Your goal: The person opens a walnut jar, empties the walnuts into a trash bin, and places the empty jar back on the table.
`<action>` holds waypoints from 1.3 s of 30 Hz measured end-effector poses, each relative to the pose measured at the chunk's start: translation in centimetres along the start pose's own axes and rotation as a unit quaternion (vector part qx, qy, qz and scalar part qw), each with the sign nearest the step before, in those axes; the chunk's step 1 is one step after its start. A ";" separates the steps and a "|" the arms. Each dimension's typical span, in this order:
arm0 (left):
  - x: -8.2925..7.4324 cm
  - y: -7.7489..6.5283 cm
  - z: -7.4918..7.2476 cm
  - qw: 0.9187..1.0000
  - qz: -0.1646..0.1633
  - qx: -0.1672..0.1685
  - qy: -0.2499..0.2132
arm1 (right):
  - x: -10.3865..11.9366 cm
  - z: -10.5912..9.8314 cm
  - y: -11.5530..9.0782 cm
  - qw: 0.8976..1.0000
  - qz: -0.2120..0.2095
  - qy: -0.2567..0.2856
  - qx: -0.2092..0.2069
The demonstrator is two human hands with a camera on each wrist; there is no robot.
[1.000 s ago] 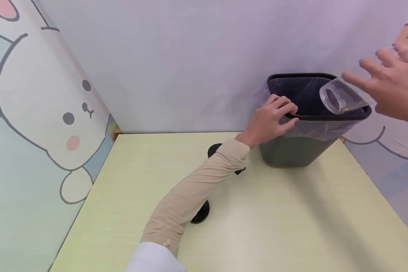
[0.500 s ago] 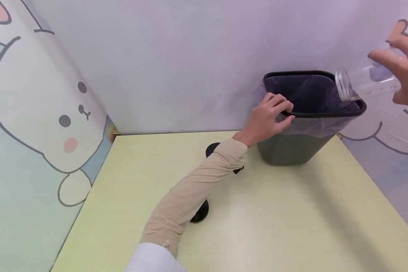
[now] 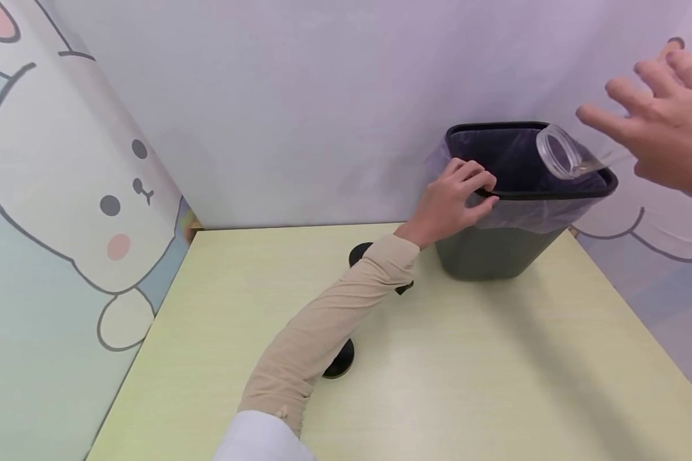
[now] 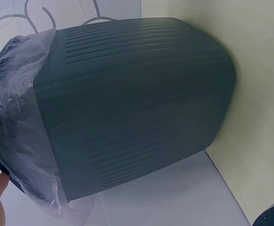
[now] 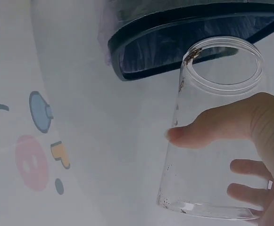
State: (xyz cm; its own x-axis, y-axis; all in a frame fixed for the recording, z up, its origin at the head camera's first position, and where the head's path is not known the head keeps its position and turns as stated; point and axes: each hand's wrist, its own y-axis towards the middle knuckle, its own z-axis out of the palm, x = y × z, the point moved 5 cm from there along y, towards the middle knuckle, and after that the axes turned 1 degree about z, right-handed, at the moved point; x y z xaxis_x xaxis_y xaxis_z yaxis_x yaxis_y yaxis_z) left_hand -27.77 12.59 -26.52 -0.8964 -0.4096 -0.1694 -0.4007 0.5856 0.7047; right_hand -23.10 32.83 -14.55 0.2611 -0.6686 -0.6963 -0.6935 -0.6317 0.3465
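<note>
In the head view a dark grey trash bin (image 3: 484,256) with a black rim stands at the table's back right, lined with a translucent purplish bag (image 3: 544,216). My left hand (image 3: 446,206) grips its near rim, fingers hooked over the edge and thumb outside. My right hand (image 3: 669,125) holds a clear jar (image 5: 193,172) on its side, thumb and fingers spread around the body. The jar's mouth points left and down over the bin's opening. Brown bits cling inside the jar along its lower side and near the mouth. Most of the jar's body is behind the hand in the head view.
Two round black objects lie on the pale table (image 3: 496,371): one (image 3: 341,360) beside my left forearm and one (image 3: 359,253) beyond it. A small black piece (image 3: 404,287) shows near my cuff. White walls with cartoon drawings stand behind and at both sides.
My right hand first drew the jar to the right and turned it nearly level, then swung it back left with its mouth tilted over the bin. My left hand has stayed on the rim.
</note>
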 end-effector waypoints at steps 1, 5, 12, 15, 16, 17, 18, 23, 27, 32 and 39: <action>0.0 0.0 0.0 1.000 -0.001 0.000 0.001 | 0.2 0.0 0.1 1.000 0.000 0.003 0.000; 0.1 0.1 -0.1 1.000 -0.002 -0.002 0.001 | 0.6 0.0 0.5 1.000 0.001 -0.002 0.013; 0.3 0.1 -0.4 1.000 -0.003 -0.002 0.008 | 1.1 0.5 0.7 1.000 -0.024 0.008 -0.002; 0.3 0.1 -0.4 1.000 -0.002 -0.002 0.009 | 1.1 0.9 0.6 1.000 -0.026 0.015 -0.005; 0.3 0.1 -0.4 1.000 -0.002 -0.003 0.009 | 1.1 1.0 0.5 1.000 -0.023 0.016 -0.002; 0.3 0.1 -0.4 1.000 -0.002 -0.002 0.008 | 1.0 1.1 0.5 1.000 -0.018 0.019 0.001; 0.3 0.0 -0.3 1.000 -0.002 -0.002 0.008 | 0.9 1.2 0.4 1.000 -0.013 0.026 0.001; 0.3 0.0 -0.4 1.000 -0.003 -0.004 0.004 | 0.2 1.1 0.1 0.998 0.036 0.057 0.010; 0.3 0.1 -0.5 1.000 -0.005 -0.004 0.002 | -0.3 0.9 -0.1 0.992 0.082 0.098 0.008; 0.3 0.3 -0.7 1.000 -0.004 -0.001 -0.003 | -0.6 0.6 -0.6 0.980 0.124 0.154 -0.013; 0.5 0.3 -0.8 1.000 -0.006 0.002 -0.005 | -0.7 0.4 -1.6 0.954 0.179 0.240 -0.018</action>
State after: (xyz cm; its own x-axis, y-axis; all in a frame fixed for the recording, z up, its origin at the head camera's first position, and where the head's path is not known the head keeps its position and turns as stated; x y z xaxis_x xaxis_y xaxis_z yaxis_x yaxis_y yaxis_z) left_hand -28.15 12.03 -25.91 -0.8935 -0.4092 -0.1847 -0.4120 0.5838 0.6996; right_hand -22.43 34.44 -14.88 0.2959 -0.9409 -0.1648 -0.7747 -0.3373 0.5348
